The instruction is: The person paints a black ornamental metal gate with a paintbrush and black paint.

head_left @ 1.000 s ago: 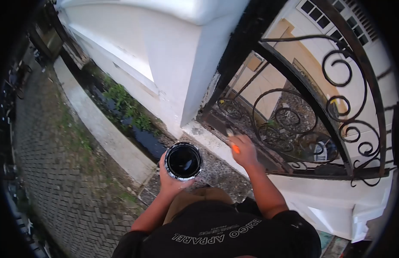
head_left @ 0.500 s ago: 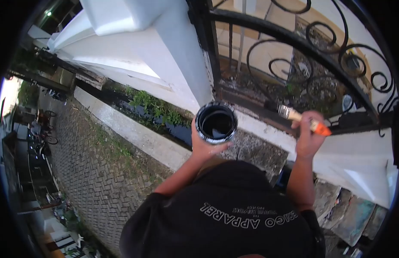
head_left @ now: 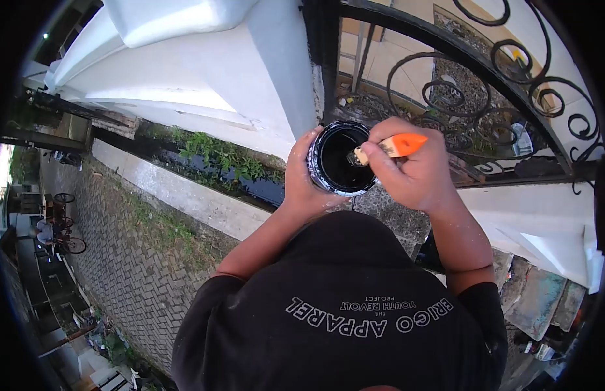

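My left hand is wrapped around the side of an open paint can with dark paint inside and smears on its rim. In my right hand is a paintbrush with a pale wooden handle and an orange end. The brush points down into the can, its bristles hidden in the dark interior. My right fingers are closed on the handle just over the can's right rim. Behind my right hand stands a black metal gate with curled scrollwork.
A white wall rises ahead to the left. Below it run a water-filled drain with green plants and a concrete curb. Brick paving lies left, with a parked bicycle farther off. Stone slabs lie at right.
My right hand has moved left from beside the gate's lower bar and lowered the paintbrush into the can. The can has shifted slightly right and up in view.
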`<state>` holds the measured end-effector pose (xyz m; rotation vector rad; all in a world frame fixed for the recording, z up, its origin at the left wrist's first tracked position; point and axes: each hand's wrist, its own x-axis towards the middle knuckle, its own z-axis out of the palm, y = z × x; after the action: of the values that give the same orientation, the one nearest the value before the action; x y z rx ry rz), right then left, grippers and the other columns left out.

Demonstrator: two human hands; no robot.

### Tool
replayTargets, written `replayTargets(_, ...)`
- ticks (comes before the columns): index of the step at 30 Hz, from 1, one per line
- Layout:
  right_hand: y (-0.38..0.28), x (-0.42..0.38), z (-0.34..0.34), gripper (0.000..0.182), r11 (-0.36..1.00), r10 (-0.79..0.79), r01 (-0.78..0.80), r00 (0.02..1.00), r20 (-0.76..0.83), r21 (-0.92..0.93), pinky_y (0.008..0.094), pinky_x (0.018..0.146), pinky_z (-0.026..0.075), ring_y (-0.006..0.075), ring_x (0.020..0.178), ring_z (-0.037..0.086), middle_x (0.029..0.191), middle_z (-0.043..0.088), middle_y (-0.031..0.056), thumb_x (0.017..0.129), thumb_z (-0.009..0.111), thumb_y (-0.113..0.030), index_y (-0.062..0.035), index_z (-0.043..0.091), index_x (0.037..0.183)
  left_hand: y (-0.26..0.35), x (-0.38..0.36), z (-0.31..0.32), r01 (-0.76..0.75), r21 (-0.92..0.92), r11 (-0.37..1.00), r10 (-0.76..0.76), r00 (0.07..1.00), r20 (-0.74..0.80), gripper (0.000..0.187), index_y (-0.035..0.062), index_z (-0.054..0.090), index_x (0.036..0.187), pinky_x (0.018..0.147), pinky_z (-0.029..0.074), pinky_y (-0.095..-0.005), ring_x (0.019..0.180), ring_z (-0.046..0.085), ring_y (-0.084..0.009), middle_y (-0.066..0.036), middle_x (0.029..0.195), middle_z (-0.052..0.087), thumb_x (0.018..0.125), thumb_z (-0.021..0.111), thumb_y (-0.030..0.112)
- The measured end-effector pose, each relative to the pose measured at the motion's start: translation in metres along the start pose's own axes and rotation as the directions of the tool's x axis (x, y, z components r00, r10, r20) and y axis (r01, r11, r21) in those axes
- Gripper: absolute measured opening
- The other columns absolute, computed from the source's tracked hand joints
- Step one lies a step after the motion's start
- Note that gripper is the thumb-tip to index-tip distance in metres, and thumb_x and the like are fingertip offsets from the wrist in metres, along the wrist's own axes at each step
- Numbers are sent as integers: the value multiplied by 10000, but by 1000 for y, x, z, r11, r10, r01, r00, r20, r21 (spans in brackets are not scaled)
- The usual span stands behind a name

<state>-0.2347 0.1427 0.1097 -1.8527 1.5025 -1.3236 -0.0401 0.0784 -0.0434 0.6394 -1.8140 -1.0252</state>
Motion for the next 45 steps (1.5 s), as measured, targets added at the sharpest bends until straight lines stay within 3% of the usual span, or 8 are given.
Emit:
replayTargets(2,9,4,11,63,981,-130,134,991,41,-139,268,562,451,158,574,596,659,594,58,891,708,-108,-72,658,879,-3,0,-6,4,61,998,-5,1000,11,1239,20,233,1504,1111,448,-439,1312,550,-280,-179,1405,520,544,1002,170)
replayTargets(8,19,-1,-10,70,980,-9,40,987,-157,197,283,564,494,114,641,638,810,659,45,957,656,-54,-2,634,915,-9,1,-18,35,89,995,-35,999,-7,1189,13,262,1493,1116,440,-435,1311,547,-280,-177,1401,522,563,985,175)
replayTargets(10,28,-4,-17,30,850,331,-176,912,-242,497,261,550,480,97,608,614,755,642,42,967,645,-55,-30,636,953,-7,2,-17,54,113,992,-52,998,-24,1180,11,271,1489,1112,441,-431,1305,550,-277,-176,1397,524,563,984,178)
replayTargets(20,82,-41,-34,89,607,536,-143,800,-270,782,305,508,460,154,548,592,690,622,64,988,620,-104,-46,588,1047,13,-9,23,121,97,988,-101,977,-189,1171,-8,284,1466,1098,442,-421,1285,558,-282,-190,1381,523,559,994,197)
replayTargets(29,143,-42,23,209,-64,781,-23,621,64,998,328,629,545,208,665,661,789,702,93,1005,602,-246,-55,651,1077,1,-20,1,227,-143,963,-248,958,-146,1233,-5,209,1498,1139,391,-454,1333,509,-291,-191,1427,472,585,997,254)
replayTargets(34,175,-9,119,212,209,768,146,587,-255,967,360,720,605,231,763,724,869,725,133,1007,611,-198,-14,640,1109,-34,-33,-70,364,65,929,-366,930,25,1324,15,137,1509,1166,336,-473,1376,455,-315,-194,1453,439,570,1001,369)
replayTargets(38,207,19,188,143,675,659,10,442,-609,737,340,762,616,201,782,726,932,717,151,1013,598,-66,44,630,1098,-51,-41,-127,421,177,890,-446,884,139,1245,2,223,1507,1165,343,-468,1383,453,-283,-183,1448,458,600,989,377)
replayTargets(45,242,40,276,171,612,751,113,225,-620,783,373,801,620,237,838,730,952,711,164,1022,589,-86,45,624,1125,-52,-31,-167,399,245,884,-459,842,282,958,13,436,1442,1081,461,-413,1244,577,-265,-125,1368,569,685,945,305)
